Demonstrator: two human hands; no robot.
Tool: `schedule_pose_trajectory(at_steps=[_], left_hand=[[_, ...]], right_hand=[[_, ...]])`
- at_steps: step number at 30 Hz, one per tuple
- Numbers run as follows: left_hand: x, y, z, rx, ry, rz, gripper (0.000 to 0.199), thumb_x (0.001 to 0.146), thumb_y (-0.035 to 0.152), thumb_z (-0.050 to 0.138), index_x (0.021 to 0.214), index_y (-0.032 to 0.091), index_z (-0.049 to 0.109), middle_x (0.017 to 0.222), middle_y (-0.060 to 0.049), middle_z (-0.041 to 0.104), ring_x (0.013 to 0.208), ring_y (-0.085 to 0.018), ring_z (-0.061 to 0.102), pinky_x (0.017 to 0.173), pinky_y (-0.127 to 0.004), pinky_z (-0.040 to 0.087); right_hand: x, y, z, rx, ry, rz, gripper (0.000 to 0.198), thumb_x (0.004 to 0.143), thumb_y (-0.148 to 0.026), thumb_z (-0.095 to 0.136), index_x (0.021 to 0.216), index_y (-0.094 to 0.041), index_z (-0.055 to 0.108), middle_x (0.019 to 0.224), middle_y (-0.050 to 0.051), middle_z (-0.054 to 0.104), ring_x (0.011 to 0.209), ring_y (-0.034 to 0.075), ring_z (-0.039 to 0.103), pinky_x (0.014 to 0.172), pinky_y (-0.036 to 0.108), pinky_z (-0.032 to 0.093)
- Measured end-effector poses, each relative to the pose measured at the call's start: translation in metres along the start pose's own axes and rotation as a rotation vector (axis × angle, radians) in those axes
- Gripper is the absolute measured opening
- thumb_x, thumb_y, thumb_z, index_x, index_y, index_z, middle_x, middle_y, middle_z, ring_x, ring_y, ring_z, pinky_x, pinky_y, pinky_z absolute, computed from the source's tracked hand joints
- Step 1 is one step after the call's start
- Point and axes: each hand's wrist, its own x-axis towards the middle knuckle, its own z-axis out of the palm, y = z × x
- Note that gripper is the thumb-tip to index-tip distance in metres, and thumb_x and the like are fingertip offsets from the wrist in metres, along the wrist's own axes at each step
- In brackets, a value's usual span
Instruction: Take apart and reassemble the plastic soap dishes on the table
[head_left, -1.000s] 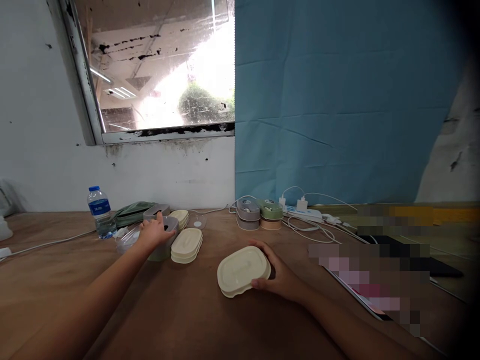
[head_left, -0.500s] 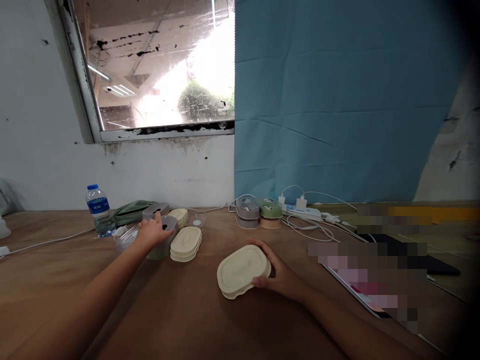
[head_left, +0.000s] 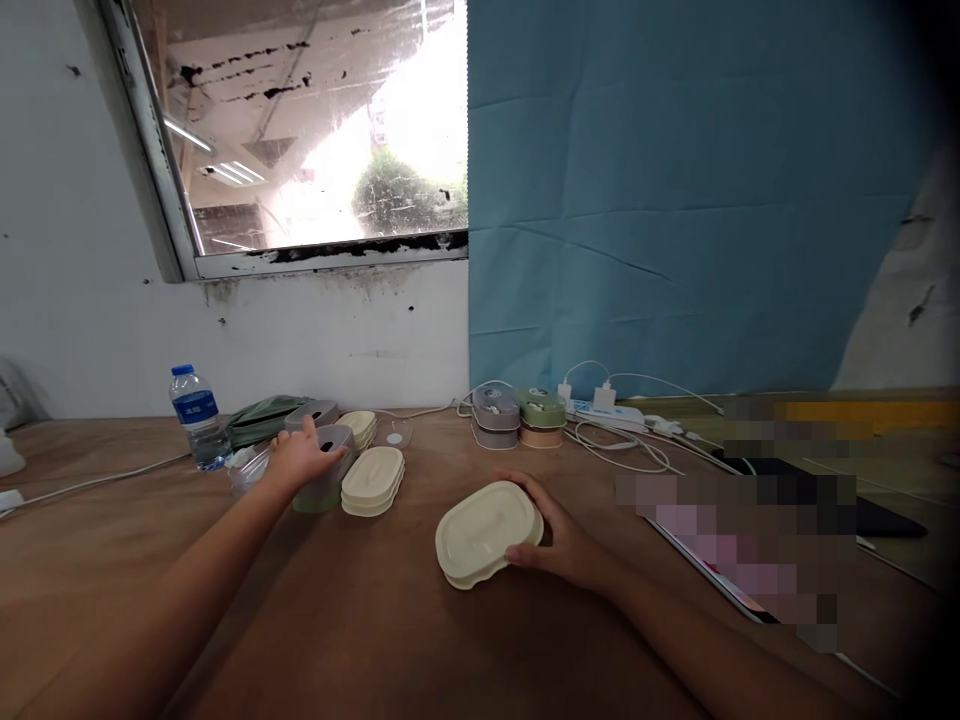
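Note:
My right hand [head_left: 562, 540] grips a stack of cream oval lids [head_left: 487, 530] by its right edge, thumb in front and fingers behind. The stack is tilted, its top face towards me. At the left, my left hand [head_left: 300, 460] is over a grey-and-green plastic container [head_left: 322, 490], fingers spread; whether they touch it is hard to see. Right beside that container lies another stack of cream lids [head_left: 373, 478], with a further cream stack [head_left: 358, 428] behind. A clear plastic container [head_left: 249, 470] is partly hidden by my left hand.
A water bottle [head_left: 201, 420] and a green pouch [head_left: 259, 420] stand at the back left. Grey [head_left: 495, 415] and green [head_left: 541, 415] lidded boxes sit by the wall. A power strip [head_left: 607, 414] with cables lies right of them, and a blurred flat device [head_left: 712, 570] lies nearer.
My left hand has shifted slightly left over the grey-and-green container. The right hand keeps its grip on the cream lids, almost unmoved. The view has tilted slightly.

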Motion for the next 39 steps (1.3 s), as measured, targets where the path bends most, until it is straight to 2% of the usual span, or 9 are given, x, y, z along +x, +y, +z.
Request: schedule_pose_trajectory(at_steps=[5, 8, 11, 15, 19, 27, 33, 36, 39], left_hand=[[-0.001, -0.003, 0.002, 0.000, 0.012, -0.002, 0.087, 0.064, 0.067, 0.037, 0.122, 0.002, 0.033, 0.101, -0.024, 0.058, 0.104, -0.041, 0.043, 0.081, -0.041, 0.033], [-0.009, 0.005, -0.004, -0.029, 0.124, 0.040, 0.082, 0.064, 0.066, 0.040, 0.117, 0.003, 0.039, 0.114, -0.024, 0.050, 0.107, -0.041, 0.040, 0.086, -0.044, 0.030], [-0.035, 0.026, -0.017, -0.225, 0.167, 0.294, 0.061, 0.071, 0.056, 0.043, 0.111, 0.010, 0.044, 0.117, -0.017, 0.048, 0.109, -0.031, 0.041, 0.091, -0.039, 0.030], [-0.091, 0.066, -0.034, -0.590, -0.191, 0.726, 0.036, 0.073, 0.045, 0.051, 0.098, 0.019, 0.048, 0.100, -0.005, 0.056, 0.089, -0.018, 0.052, 0.076, -0.028, 0.041], [-0.126, 0.095, -0.038, -0.625, -0.263, 0.945, 0.019, 0.075, 0.033, 0.053, 0.088, 0.021, 0.054, 0.092, -0.002, 0.058, 0.083, -0.015, 0.053, 0.072, -0.026, 0.041], [-0.116, 0.103, -0.044, -0.693, -0.318, 0.955, 0.021, 0.071, 0.025, 0.060, 0.091, 0.020, 0.056, 0.084, 0.000, 0.060, 0.074, -0.011, 0.054, 0.066, -0.021, 0.040], [-0.102, 0.105, -0.045, -0.658, -0.294, 0.944, 0.022, 0.066, 0.026, 0.064, 0.088, 0.022, 0.061, 0.073, 0.003, 0.061, 0.065, -0.009, 0.054, 0.061, -0.018, 0.038], [-0.070, 0.103, -0.040, -0.601, -0.201, 0.847, 0.026, 0.065, 0.023, 0.063, 0.090, 0.022, 0.061, 0.074, 0.002, 0.061, 0.066, -0.011, 0.055, 0.061, -0.019, 0.040], [-0.014, 0.095, -0.036, -0.507, -0.100, 0.629, 0.030, 0.065, 0.024, 0.061, 0.095, 0.022, 0.058, 0.077, 0.002, 0.063, 0.071, -0.012, 0.058, 0.065, -0.020, 0.042]], right_hand=[[0.000, -0.002, 0.001, 0.044, -0.027, 0.006, 0.079, 0.063, -0.035, 0.070, 0.127, -0.021, 0.026, 0.111, 0.007, 0.051, 0.101, 0.023, 0.050, 0.089, 0.036, 0.039], [0.000, -0.003, 0.001, 0.011, 0.003, 0.006, 0.078, 0.061, -0.035, 0.070, 0.125, -0.021, 0.029, 0.113, 0.007, 0.050, 0.103, 0.024, 0.048, 0.089, 0.037, 0.039], [0.001, -0.002, 0.001, -0.024, 0.089, 0.012, 0.075, 0.060, -0.036, 0.071, 0.122, -0.020, 0.034, 0.112, 0.007, 0.050, 0.104, 0.024, 0.047, 0.090, 0.036, 0.038], [0.004, 0.002, 0.003, 0.043, 0.161, 0.035, 0.069, 0.061, -0.039, 0.069, 0.119, -0.021, 0.037, 0.103, 0.005, 0.052, 0.096, 0.022, 0.050, 0.083, 0.033, 0.042], [0.005, 0.003, 0.004, 0.167, 0.143, 0.018, 0.063, 0.063, -0.038, 0.068, 0.116, -0.023, 0.036, 0.098, 0.004, 0.052, 0.089, 0.020, 0.051, 0.075, 0.029, 0.045], [0.005, 0.005, 0.006, 0.260, 0.201, -0.023, 0.061, 0.060, -0.041, 0.070, 0.108, -0.025, 0.036, 0.101, 0.005, 0.051, 0.087, 0.019, 0.053, 0.072, 0.030, 0.046], [0.014, 0.017, 0.002, 0.256, 0.224, -0.068, 0.070, 0.062, -0.040, 0.069, 0.118, -0.026, 0.029, 0.126, 0.010, 0.039, 0.114, 0.023, 0.041, 0.094, 0.038, 0.034], [0.017, 0.025, -0.001, 0.278, 0.266, 0.026, 0.064, 0.066, -0.044, 0.064, 0.117, -0.026, 0.029, 0.125, 0.010, 0.039, 0.117, 0.022, 0.039, 0.098, 0.040, 0.030], [0.016, 0.027, -0.002, 0.239, 0.331, 0.124, 0.048, 0.069, -0.044, 0.059, 0.107, -0.024, 0.038, 0.112, 0.009, 0.049, 0.110, 0.023, 0.045, 0.093, 0.040, 0.035]])
